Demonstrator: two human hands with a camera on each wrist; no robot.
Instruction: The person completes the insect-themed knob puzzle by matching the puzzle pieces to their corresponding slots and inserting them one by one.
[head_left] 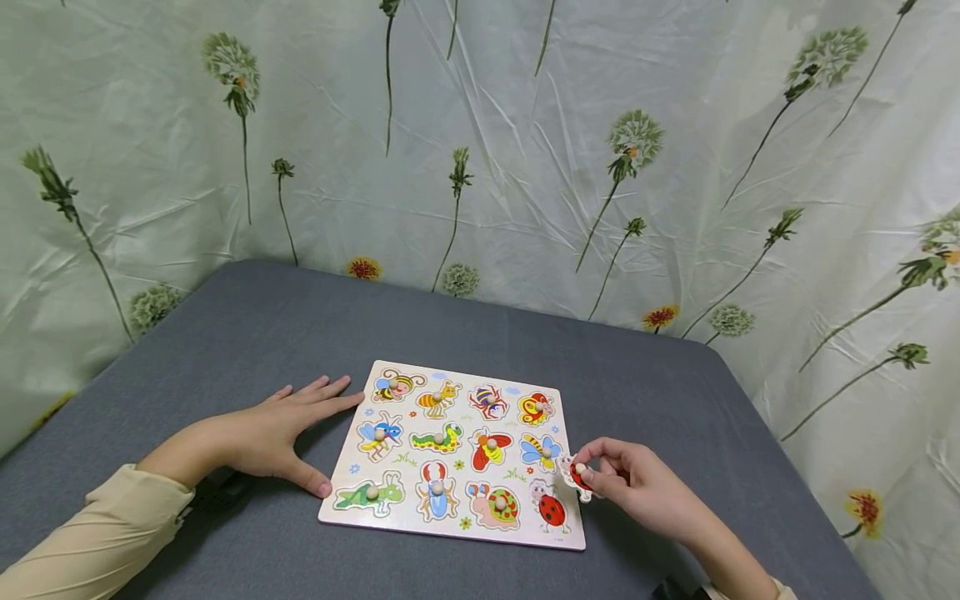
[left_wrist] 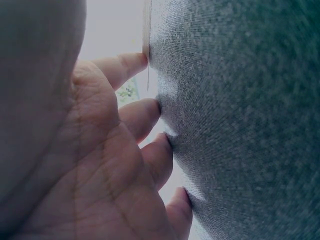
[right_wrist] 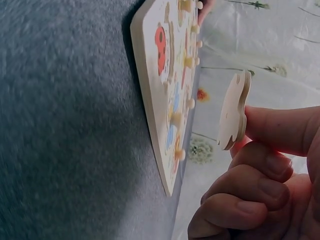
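A wooden insect puzzle board (head_left: 465, 387) lies flat on the table, most of its recesses filled with knobbed pieces. My right hand (head_left: 637, 483) pinches a ladybug puzzle piece (head_left: 576, 477) by its knob, raised at the board's right edge. In the right wrist view the plain wooden back of the ladybug piece (right_wrist: 232, 112) shows, tilted on edge. The ladybug recess (head_left: 551, 510), with its printed red ladybug, is at the board's near right corner. My left hand (head_left: 273, 433) is spread at the board's left side, thumb and index finger touching its edge.
The dark grey cloth-covered table (head_left: 465, 333) stretches around the board. Behind it hangs a pale curtain (head_left: 525, 167) printed with dandelions. Round wooden knobs, such as the snail piece's knob (head_left: 501, 503), stick up from the board.
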